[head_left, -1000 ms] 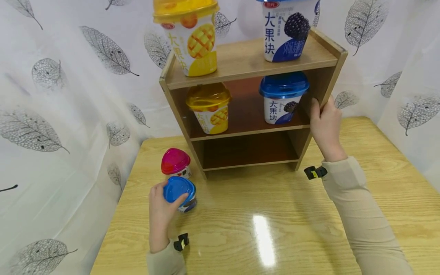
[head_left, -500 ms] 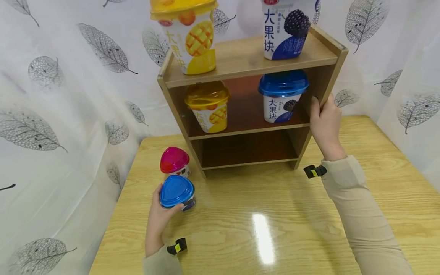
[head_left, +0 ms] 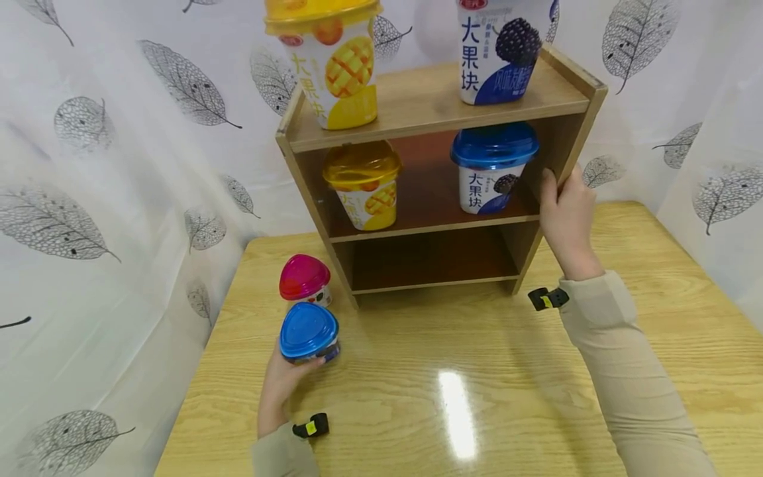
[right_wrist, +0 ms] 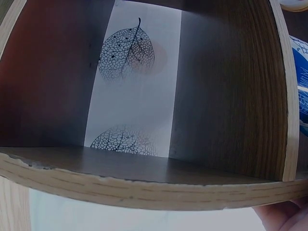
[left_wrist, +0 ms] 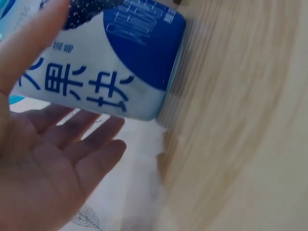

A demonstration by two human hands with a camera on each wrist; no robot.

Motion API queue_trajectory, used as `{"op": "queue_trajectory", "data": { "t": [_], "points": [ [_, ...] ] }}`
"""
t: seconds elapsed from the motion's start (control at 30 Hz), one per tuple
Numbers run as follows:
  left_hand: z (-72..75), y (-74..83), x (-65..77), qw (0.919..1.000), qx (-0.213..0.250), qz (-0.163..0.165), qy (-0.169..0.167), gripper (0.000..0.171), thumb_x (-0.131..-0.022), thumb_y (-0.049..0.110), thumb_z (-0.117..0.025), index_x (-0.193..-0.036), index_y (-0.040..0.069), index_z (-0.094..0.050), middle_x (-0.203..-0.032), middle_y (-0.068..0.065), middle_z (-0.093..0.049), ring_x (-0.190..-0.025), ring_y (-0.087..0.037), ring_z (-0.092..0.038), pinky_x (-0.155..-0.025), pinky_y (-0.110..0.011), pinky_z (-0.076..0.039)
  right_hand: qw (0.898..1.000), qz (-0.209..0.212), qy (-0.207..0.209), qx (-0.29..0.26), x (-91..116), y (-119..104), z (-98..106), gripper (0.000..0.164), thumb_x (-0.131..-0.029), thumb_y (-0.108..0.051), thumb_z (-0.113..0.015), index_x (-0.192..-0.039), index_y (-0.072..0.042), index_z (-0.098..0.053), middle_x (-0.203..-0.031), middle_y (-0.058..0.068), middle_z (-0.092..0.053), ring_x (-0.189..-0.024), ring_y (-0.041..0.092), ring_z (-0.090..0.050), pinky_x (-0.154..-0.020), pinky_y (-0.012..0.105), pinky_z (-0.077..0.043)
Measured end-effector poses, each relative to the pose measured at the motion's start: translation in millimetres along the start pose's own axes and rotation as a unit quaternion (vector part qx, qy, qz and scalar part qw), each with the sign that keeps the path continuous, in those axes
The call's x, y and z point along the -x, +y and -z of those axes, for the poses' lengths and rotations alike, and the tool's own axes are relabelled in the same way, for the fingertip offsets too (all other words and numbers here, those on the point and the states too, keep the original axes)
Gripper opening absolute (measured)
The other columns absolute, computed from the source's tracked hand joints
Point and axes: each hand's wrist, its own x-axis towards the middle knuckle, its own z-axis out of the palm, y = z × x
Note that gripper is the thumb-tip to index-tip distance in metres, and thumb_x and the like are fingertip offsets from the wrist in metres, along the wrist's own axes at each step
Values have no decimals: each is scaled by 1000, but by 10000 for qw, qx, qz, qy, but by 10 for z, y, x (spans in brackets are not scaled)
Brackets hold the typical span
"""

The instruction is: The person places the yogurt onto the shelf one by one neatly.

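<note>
In the head view my left hand (head_left: 277, 381) holds a blue-lidded yogurt cup (head_left: 308, 331) from its near left side. The thumb lies across the cup's printed front, and the other fingers are partly hidden behind it. In the left wrist view that cup (left_wrist: 130, 53) shows blackberry artwork, with its base close at the wooden tabletop. My right hand (head_left: 569, 222) grips the right side panel of a small wooden shelf (head_left: 432, 129), thumb toward the inside. Just behind the held cup stands a pink-lidded cup (head_left: 304, 278).
On the shelf's top stand a large yellow mango cup (head_left: 346, 73) and a large blackberry cup (head_left: 497, 53). The middle level bears a smaller yellow-lidded cup (head_left: 369, 205) and a blue-lidded cup (head_left: 491, 172). A leaf-patterned curtain (head_left: 149, 165) hangs behind and beside the table (head_left: 393, 391).
My left hand has slid from over the blue lid down to the cup's side, so the lid shows fully. My right hand stays on the shelf panel.
</note>
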Motion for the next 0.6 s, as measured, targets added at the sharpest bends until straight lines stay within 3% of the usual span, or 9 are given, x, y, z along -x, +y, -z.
{"op": "queue_trajectory", "data": {
  "t": [0.13, 0.6],
  "points": [
    [-18, 18, 3, 9996, 61, 265, -38, 89, -68, 5, -75, -137, 3, -20, -136, -21, -29, -123, -39, -27, -97, -55, -24, 10000, 29, 24, 78, -5, 1, 0, 38, -93, -23, -40, -111, 9, -48, -99, 27, -59, -82, 37, -60, -66, 49, -47],
    [-63, 19, -18, 9992, -174, 342, 70, 85, -67, 9, -76, -135, 2, -26, -134, -21, -34, -121, -38, -31, -96, -54, -26, 9999, 86, 56, 1, 0, 11, 7, 37, -92, -23, -41, -109, 9, -49, -98, 29, -58, -83, 41, -58, -68, 52, -46]
  ]
}}
